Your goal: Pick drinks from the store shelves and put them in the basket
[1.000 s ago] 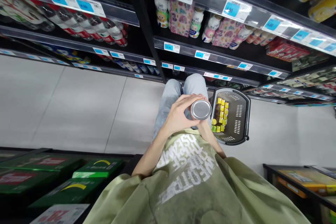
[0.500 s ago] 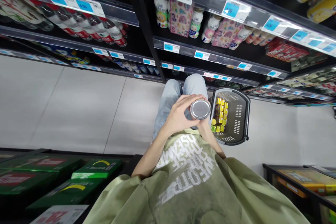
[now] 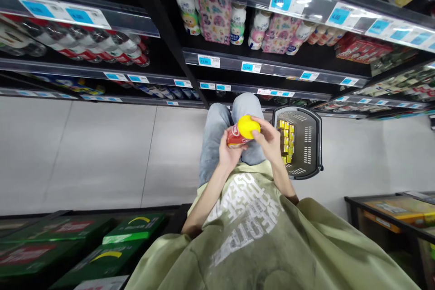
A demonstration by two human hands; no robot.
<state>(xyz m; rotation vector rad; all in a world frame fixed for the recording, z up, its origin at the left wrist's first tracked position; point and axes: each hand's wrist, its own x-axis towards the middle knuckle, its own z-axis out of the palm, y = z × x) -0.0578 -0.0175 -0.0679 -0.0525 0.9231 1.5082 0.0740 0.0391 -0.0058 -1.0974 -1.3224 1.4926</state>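
Note:
I hold a red can with a yellow lid (image 3: pixel 242 131) in front of my waist, tilted so the yellow lid faces up towards me. My left hand (image 3: pixel 228 150) wraps round the can's red body from below. My right hand (image 3: pixel 270 137) grips it at the lid end, fingers curled over the yellow cap. Just right of my hands, a dark plastic shopping basket (image 3: pixel 307 145) stands on the floor, holding several small yellow boxes (image 3: pixel 284 141).
Black store shelves (image 3: pixel 272 70) with blue price tags run across the top, stocked with bottles and pink packs. Pale tiled floor (image 3: pixel 102 149) spreads to the left. Green cartons (image 3: pixel 132 231) lie low at the left, another display (image 3: pixel 394 210) at the lower right.
The can has been turned over: its silver metal end faced me before, now the yellow lid and red side show. My right hand has come up onto the lid. The view shifted slightly.

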